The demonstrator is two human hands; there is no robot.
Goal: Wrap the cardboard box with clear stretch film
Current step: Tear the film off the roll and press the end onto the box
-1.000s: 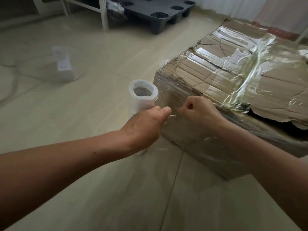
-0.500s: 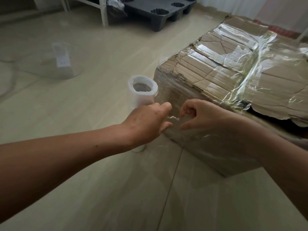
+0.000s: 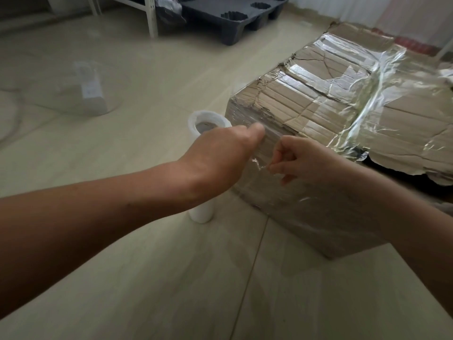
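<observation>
One cardboard box [image 3: 311, 123] sits on the floor [image 3: 147, 278] at the right. Its top flaps are creased and torn, and a dark gap shows under the ragged flap at the right edge, but what is inside cannot be seen. Clear stretch film [image 3: 367, 94] already lies over the top in shiny, wrinkled bands and covers the near side. One roll [image 3: 200, 214] of the film stands upright on the floor just beside the box's near left corner, its hollow core open at the top and mostly hidden behind the left wrist. The two hands meet in front of that corner. The left hand [image 3: 220, 153] is closed with the thumb forward, and the right hand [image 3: 301, 160] has its fingers curled in a pinch. A thin, crumpled strand [image 3: 257, 165] of film is stretched between them, gripped at both ends. The floor is pale, glossy tile with a joint line running toward the viewer. Farther back lie one dark plastic pallet [image 3: 232, 18] and the white legs of a metal rack [image 3: 152, 18]. At the left, a small pale object [image 3: 92, 94] stands on a clear round base, too blurred to identify, with a thin cable [image 3: 9, 123] curving near it.
</observation>
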